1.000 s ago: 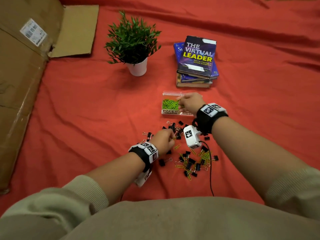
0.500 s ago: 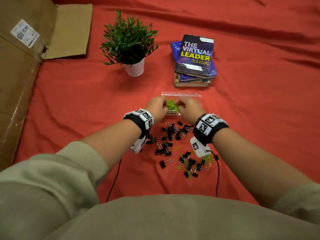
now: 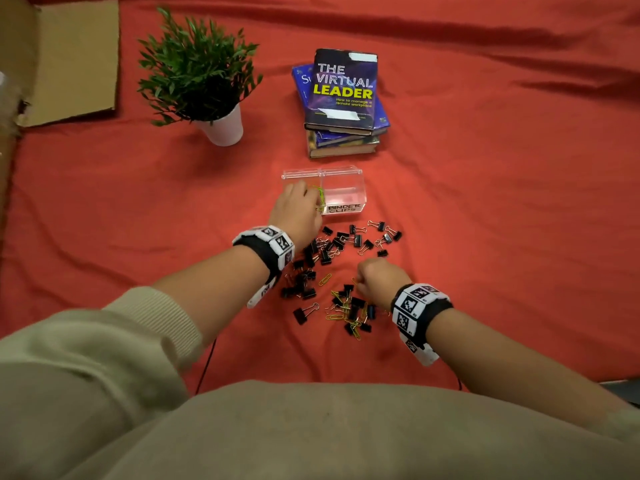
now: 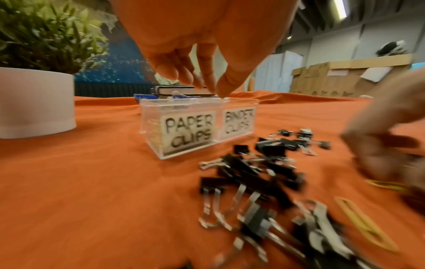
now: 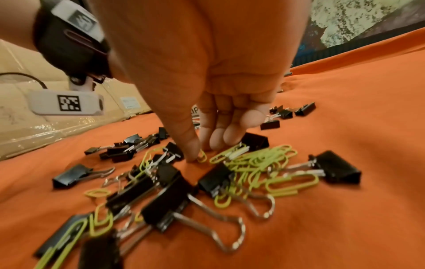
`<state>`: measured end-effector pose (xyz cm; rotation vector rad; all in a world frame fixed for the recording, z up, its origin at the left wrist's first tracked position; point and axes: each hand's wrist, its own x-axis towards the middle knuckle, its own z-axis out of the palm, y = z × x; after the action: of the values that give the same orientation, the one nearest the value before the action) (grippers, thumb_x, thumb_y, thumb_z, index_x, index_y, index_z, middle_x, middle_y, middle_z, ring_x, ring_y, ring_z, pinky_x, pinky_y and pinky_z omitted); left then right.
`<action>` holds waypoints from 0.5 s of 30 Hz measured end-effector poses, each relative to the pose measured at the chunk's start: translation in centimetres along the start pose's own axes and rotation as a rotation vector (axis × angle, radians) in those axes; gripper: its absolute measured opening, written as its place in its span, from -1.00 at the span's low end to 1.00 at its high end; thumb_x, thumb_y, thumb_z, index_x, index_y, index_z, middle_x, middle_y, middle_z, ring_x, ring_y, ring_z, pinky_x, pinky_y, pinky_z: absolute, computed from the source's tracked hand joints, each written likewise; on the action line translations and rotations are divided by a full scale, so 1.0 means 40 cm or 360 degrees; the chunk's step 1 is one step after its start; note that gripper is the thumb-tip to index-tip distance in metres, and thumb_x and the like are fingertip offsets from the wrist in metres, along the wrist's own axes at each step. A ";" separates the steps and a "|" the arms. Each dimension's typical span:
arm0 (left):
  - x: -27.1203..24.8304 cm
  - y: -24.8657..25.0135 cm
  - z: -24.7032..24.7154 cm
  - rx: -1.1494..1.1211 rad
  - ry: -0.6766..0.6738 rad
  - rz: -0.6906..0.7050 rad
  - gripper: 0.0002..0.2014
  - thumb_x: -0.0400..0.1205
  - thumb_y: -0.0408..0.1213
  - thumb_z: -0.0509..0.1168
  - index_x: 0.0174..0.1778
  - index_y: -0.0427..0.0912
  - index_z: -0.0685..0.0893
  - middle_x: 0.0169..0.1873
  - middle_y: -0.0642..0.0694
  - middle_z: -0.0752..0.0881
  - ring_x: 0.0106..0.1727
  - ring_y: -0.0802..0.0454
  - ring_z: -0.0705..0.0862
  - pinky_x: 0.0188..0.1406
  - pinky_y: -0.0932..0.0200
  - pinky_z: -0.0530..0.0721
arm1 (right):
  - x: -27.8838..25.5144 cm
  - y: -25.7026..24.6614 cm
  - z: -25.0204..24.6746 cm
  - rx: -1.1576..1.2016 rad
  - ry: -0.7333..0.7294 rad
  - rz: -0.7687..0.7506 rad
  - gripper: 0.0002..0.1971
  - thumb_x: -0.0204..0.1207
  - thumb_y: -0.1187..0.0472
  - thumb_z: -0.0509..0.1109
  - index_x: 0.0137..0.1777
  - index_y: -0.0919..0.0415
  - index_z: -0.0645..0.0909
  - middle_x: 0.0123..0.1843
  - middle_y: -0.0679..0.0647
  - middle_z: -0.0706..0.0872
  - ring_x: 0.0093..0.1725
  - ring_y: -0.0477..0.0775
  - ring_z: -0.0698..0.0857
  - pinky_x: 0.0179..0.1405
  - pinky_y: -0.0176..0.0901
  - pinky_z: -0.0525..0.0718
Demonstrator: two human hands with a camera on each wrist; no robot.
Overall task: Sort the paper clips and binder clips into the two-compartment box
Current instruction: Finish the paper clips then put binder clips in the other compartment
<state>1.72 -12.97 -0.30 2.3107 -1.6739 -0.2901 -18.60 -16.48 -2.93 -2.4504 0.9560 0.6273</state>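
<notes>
A clear two-compartment box [image 3: 346, 174] stands on the red cloth, labelled PAPER CLIPS on the left and BINDER CLIPS on the right [image 4: 149, 118]. My left hand [image 3: 298, 211] hovers over the left compartment with its fingertips [image 4: 207, 85] pointing down at the rim, and I see nothing between them. Green paper clips [image 3: 321, 197] lie in that compartment. Nearer me is a mixed pile of black binder clips [image 3: 329, 247] [image 5: 165, 209] and yellow-green paper clips [image 3: 343, 306] [image 5: 260, 160]. My right hand [image 3: 375, 277] [image 5: 200, 154] pinches one paper clip [image 5: 202, 157] on the cloth.
A potted plant [image 3: 204, 74] stands at the back left and a stack of books [image 3: 343, 95] sits behind the box. Flattened cardboard [image 3: 69, 60] lies along the left edge. A black cable [image 3: 207, 362] runs under my left forearm.
My left hand went from the pile to the paper-clip compartment and stays there. My right hand left the box and came back to the pile, where it now pinches a paper clip.
</notes>
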 end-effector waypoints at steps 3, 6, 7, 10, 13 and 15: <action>-0.079 0.035 0.036 0.0058 -0.0213 0.0147 -0.84 0.60 -0.19 0.22 -0.01 -0.16 0.62 0.01 -0.09 0.61 0.10 -0.06 0.51 0.13 0.05 0.54 | 0.000 -0.001 0.017 0.0063 0.0050 -0.0014 -0.85 0.53 0.21 0.28 -0.02 0.30 0.56 0.05 0.20 0.65 0.01 0.23 0.66 -0.07 0.02 0.66; -0.143 0.050 0.083 0.0235 -0.0466 0.0156 -0.77 0.61 -0.14 0.21 0.01 -0.19 0.65 0.07 -0.15 0.63 0.18 -0.13 0.50 0.19 -0.02 0.52 | 0.000 -0.003 0.028 0.0124 0.0082 -0.0021 -0.85 0.50 0.22 0.32 -0.05 0.33 0.56 0.04 0.22 0.64 0.04 0.24 0.63 -0.03 0.03 0.64; -0.157 0.051 0.097 0.0278 -0.0517 0.0135 -0.75 0.61 -0.11 0.23 0.05 -0.20 0.65 0.11 -0.16 0.62 0.22 -0.15 0.49 0.23 -0.03 0.50 | 0.000 -0.004 0.031 0.0140 0.0094 -0.0019 -0.85 0.48 0.23 0.32 -0.06 0.33 0.56 0.03 0.23 0.63 0.05 0.24 0.62 -0.03 0.02 0.64; -0.182 0.053 0.119 0.0351 -0.0532 0.0091 -0.69 0.62 -0.09 0.26 0.14 -0.24 0.62 0.17 -0.18 0.59 0.29 -0.17 0.47 0.30 -0.02 0.46 | -0.003 -0.009 0.041 0.0173 0.0116 0.0000 -0.84 0.47 0.26 0.31 -0.05 0.36 0.57 0.03 0.24 0.61 0.09 0.24 0.59 0.06 0.06 0.65; -0.192 0.061 0.128 0.0376 -0.0495 0.0084 -0.75 0.64 -0.19 0.21 0.14 -0.24 0.62 0.17 -0.18 0.60 0.28 -0.17 0.47 0.29 0.00 0.45 | -0.008 -0.016 0.050 0.0169 0.0173 0.0004 -0.74 0.48 0.28 0.29 0.12 0.41 0.56 0.13 0.26 0.59 0.20 0.26 0.55 0.19 0.04 0.60; -0.194 0.067 0.131 0.0365 -0.0497 0.0054 -0.76 0.64 -0.23 0.19 0.13 -0.25 0.64 0.16 -0.17 0.61 0.27 -0.16 0.48 0.27 0.00 0.45 | -0.014 -0.021 0.050 0.0174 0.0202 0.0018 -0.68 0.51 0.28 0.30 0.21 0.42 0.52 0.22 0.28 0.56 0.26 0.27 0.53 0.24 0.01 0.54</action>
<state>-4.74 -6.91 -4.32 2.5021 -1.9845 -0.4984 -18.86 -14.57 -4.04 -2.4126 1.0256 0.4156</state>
